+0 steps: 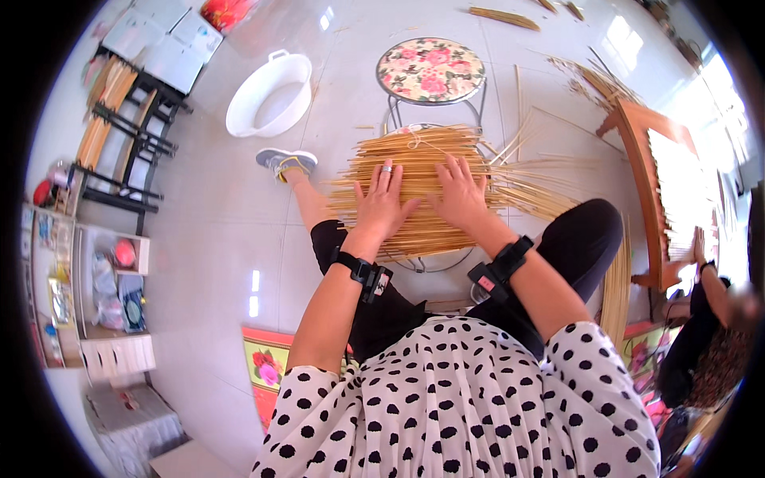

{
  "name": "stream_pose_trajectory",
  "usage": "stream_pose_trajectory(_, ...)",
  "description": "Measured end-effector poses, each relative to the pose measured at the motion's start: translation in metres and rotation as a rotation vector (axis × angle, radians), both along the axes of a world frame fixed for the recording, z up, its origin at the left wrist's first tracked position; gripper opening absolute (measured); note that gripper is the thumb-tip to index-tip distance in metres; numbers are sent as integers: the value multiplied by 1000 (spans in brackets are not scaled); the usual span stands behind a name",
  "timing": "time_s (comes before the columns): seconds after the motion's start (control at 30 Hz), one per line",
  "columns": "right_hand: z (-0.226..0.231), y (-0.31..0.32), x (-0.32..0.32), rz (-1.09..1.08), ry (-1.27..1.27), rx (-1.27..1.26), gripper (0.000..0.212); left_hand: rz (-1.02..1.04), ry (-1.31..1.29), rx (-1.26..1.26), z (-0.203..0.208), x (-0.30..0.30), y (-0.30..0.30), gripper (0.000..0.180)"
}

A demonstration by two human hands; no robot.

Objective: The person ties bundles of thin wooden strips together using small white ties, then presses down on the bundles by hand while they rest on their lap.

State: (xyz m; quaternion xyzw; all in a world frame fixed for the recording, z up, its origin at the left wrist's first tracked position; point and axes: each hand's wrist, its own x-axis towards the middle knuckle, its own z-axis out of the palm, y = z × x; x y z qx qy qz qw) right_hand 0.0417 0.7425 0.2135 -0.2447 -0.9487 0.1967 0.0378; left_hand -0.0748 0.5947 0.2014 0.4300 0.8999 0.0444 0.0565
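Observation:
A mat-like layer of golden straw stalks [426, 235] lies in front of me, its stalks running left to right with uneven ends. Beneath it, parts of a round metal stand show, mostly hidden. My left hand [382, 205] rests flat on the straw, fingers stretched away from me and a ring on one finger. Beside it my right hand [462, 195] also lies on the stalks with its fingers apart. Near the far edge of the layer is a pale looped string [415, 141]. Longer loose stalks [538, 190] fan out past its right side.
A stool with a floral round seat [431, 72] stands just beyond. Far left is a white basin [271, 95]. To the right, another person's hand [700, 245] touches pale strips on a wooden table [637, 151]. Straw bundles [504, 17] lie on the tiled floor.

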Motion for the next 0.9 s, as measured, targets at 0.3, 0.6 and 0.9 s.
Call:
stream_pose_trajectory(0.3, 27, 141, 51, 147, -17, -45, 53, 272, 4, 201, 29, -69, -90, 74)
stream_pose_trajectory(0.6, 41, 272, 91, 57, -345, -31, 50, 667, -309, 14, -83, -127, -243, 78)
stream_pose_trajectory(0.9, 26, 279, 108, 24, -352, -146, 47, 858, -382, 367, -168, -19, -170, 90)
